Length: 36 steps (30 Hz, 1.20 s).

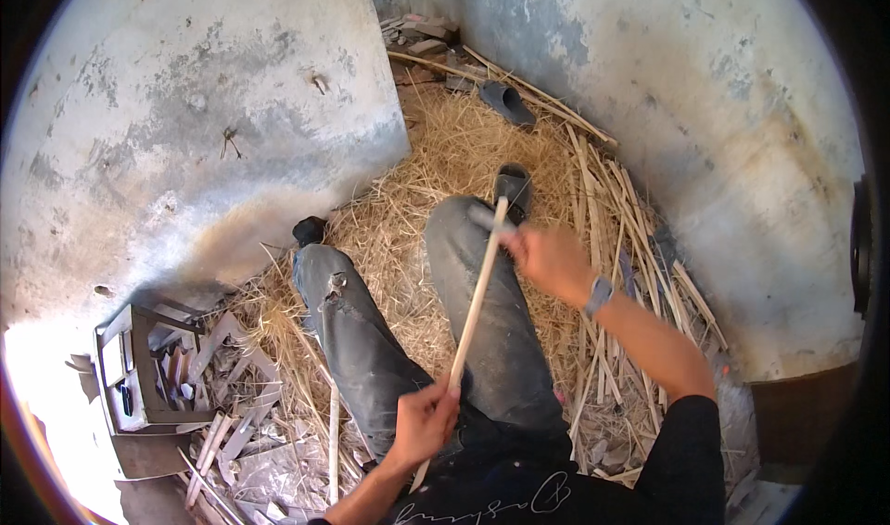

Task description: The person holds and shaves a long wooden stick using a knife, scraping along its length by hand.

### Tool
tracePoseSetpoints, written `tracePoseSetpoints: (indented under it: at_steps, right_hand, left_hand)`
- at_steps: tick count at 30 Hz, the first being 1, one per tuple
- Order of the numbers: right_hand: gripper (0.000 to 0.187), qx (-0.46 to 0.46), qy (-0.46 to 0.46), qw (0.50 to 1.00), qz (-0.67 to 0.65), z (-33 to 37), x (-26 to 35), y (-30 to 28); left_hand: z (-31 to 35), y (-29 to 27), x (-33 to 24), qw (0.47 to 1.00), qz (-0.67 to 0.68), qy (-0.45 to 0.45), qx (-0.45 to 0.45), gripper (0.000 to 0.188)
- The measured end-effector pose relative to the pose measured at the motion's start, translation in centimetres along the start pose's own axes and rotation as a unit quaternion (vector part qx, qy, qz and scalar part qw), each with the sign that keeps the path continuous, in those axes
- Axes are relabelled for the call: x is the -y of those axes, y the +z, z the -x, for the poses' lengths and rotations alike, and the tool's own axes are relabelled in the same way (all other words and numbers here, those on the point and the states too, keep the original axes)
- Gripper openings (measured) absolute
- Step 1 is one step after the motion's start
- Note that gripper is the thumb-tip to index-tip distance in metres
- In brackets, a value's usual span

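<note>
A long, pale stick, like split bamboo or wood (476, 303), slants up and away across my right thigh. My left hand (428, 421) is closed round its lower part near my lap. Close to its far end, my right hand (549, 258) grips a short grey blade, apparently a knife (484, 217), which lies across the stick. Motion blurs the blade, and its handle is hidden in my fingers. The stick's near end passes below my left hand toward my shirt.
Straw-like shavings (454, 140) cover the floor around my legs. Several long strips (603, 219) lie along the right wall. A dark frame (139, 377) with scraps stands at the left. One loose grey slipper (507, 103) lies ahead, near rubble in the corner.
</note>
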State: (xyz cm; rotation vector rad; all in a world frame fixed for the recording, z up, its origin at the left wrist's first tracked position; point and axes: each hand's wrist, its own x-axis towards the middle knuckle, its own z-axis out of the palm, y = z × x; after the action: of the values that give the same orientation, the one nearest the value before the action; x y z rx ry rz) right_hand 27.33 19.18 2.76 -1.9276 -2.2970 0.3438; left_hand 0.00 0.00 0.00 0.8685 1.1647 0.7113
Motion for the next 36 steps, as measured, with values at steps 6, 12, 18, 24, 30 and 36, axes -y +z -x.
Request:
tracePoseSetpoints:
  at_steps: [6,12,18,24,30,36]
  right_hand:
    - [0.067,-0.03,0.071,0.996,-0.054,-4.1,-7.9,3.2]
    - [0.059,-0.166,0.083,0.952,-0.243,-3.1,-9.2,0.2]
    - [0.048,-0.11,-0.062,0.971,-0.201,3.0,-2.3,-0.5]
    - [0.047,-0.065,-0.105,0.991,-0.057,5.5,0.2,3.2]
    - [0.049,-0.034,-0.12,0.99,-0.068,4.7,0.5,1.7]
    - [0.055,-0.121,0.08,0.987,-0.065,0.4,-8.9,0.8]
  left_hand:
    - [7.1,-3.1,4.9,0.997,-0.063,-0.042,-0.013,0.03]
    - [4.8,-3.4,4.6,1.0,-0.017,-0.024,-0.003,0.035]
    - [1.4,-2.4,1.9,1.0,-0.001,-0.013,0.001,0.033]
    - [1.9,-0.9,1.7,0.997,-0.075,0.011,-0.021,0.033]
    - [2.9,-1.2,3.0,0.99,-0.124,0.012,-0.059,0.036]
    - [4.8,-2.5,3.8,0.994,-0.102,0.003,-0.048,0.036]
